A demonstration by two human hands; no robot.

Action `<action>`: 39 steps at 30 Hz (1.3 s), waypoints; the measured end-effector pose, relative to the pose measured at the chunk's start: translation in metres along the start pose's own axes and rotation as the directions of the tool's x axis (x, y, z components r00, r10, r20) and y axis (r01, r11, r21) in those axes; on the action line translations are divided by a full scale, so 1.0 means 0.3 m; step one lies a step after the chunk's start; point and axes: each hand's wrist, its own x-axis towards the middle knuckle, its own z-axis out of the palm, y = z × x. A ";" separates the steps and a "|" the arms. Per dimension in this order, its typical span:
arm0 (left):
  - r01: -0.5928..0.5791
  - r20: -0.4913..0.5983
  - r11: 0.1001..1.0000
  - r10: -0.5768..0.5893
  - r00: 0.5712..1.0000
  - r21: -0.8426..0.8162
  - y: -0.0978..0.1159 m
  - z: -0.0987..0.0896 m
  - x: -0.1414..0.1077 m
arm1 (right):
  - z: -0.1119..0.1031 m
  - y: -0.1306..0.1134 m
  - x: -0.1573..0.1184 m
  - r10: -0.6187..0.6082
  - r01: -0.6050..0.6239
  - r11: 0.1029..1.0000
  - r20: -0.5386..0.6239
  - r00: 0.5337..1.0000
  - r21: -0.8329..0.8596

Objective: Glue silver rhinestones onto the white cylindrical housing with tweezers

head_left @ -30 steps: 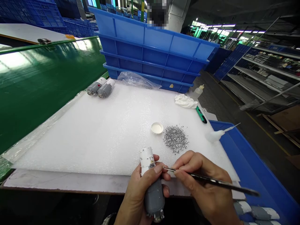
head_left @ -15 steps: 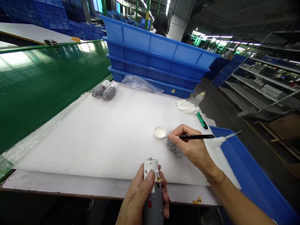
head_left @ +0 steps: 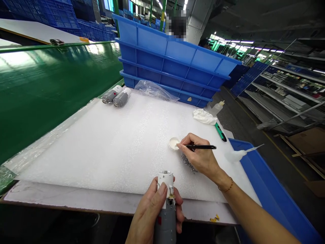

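Observation:
My left hand (head_left: 152, 206) is wrapped round a grey-and-white cylindrical device (head_left: 165, 217), held upright at the table's front edge. Its white end points away from me, and a small brass-coloured part shows on its side. In my right hand (head_left: 198, 154) a slim black-handled tool (head_left: 203, 147) is pinched like a pen. The tool's tip reaches into a small round white dish (head_left: 174, 139) holding a pale substance; fingers partly hide the tip. Beneath the right hand lies a pile of tiny metal parts (head_left: 187, 162), partly covered by it.
Two similar grey-and-white devices (head_left: 121, 98) lie at the back left. Stacked blue bins (head_left: 167, 57) stand behind a clear plastic bag (head_left: 154, 90). A white cloth (head_left: 204, 116), green-and-black cutter (head_left: 220, 132), and dropper bottles (head_left: 236, 155) line the right side. A green conveyor (head_left: 58, 74) runs along the left.
My right hand has moved slightly left with the tool, bringing its tip from the dish's right rim into the dish. My left hand still holds the device in nearly the same place.

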 end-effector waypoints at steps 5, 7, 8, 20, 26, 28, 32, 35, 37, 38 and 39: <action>0.016 -0.008 0.999 -0.016 1.000 0.040 -0.003 -0.006 -0.003 | -0.001 -0.008 0.004 -0.031 0.031 0.999 0.002 1.000 -0.020; 0.016 -0.035 1.000 -0.016 0.999 0.012 -0.001 -0.005 -0.004 | -0.007 -0.019 -0.001 -0.055 0.055 0.998 -0.011 0.998 -0.006; 0.009 -0.047 1.000 -0.009 0.999 -0.006 0.000 -0.002 -0.005 | -0.012 -0.026 -0.005 -0.072 0.072 0.997 -0.025 0.997 0.007; -0.125 0.014 0.988 0.127 0.992 -0.090 -0.029 0.011 0.021 | -0.028 -0.123 -0.174 -0.141 0.189 0.961 -0.230 0.963 0.204; -0.172 -0.081 0.985 0.170 0.982 -0.015 -0.001 0.049 0.003 | -0.029 -0.157 -0.286 -0.109 0.187 0.922 -0.238 0.965 0.338; -0.131 -0.115 0.991 0.130 0.985 -0.005 0.012 0.061 0.000 | -0.027 -0.146 -0.303 -0.145 0.219 0.929 -0.250 0.957 0.299; -0.100 -0.133 0.994 0.094 0.987 -0.039 0.024 0.077 -0.003 | -0.018 -0.138 -0.322 -0.245 0.305 0.925 -0.258 0.935 0.226; -0.069 -0.130 0.995 0.059 0.990 -0.072 0.023 0.083 -0.002 | -0.012 -0.151 -0.330 -0.300 0.356 0.916 -0.273 0.914 0.185; -0.050 -0.147 0.994 0.036 0.988 -0.094 0.023 0.086 -0.002 | -0.010 -0.160 -0.334 -0.328 0.381 0.908 -0.273 0.905 0.172; -0.045 -0.157 0.993 0.028 0.987 -0.107 0.023 0.088 -0.002 | -0.010 -0.162 -0.336 -0.335 0.385 0.908 -0.262 0.905 0.168; -0.043 -0.167 0.992 0.022 0.986 -0.121 0.023 0.089 -0.001 | -0.011 -0.163 -0.337 -0.340 0.385 0.908 -0.248 0.907 0.162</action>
